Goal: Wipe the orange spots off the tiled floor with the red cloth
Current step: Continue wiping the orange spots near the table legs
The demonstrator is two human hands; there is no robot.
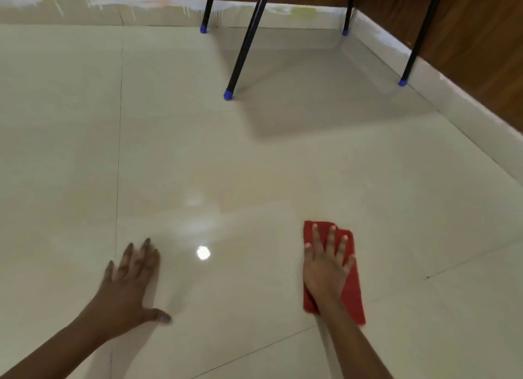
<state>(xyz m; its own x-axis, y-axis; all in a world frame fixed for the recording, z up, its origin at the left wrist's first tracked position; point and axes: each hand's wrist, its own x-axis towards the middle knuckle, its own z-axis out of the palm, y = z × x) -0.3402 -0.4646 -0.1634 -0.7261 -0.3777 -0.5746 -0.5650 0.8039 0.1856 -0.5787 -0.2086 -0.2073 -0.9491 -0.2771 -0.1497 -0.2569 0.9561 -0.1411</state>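
A person leans over a glossy tiled floor (254, 166), the right hand (325, 268) spread flat, fingers splayed, pressing down on the red cloth (352, 291), which lies folded on the tiles at lower right. The left hand (127, 288), open and holding nothing, rests palm-down on the floor well apart from the cloth. Black chair legs (246, 44) with blue caps stand near the skirting and wood-panelled wall (481, 44). No orange spots can be made out.
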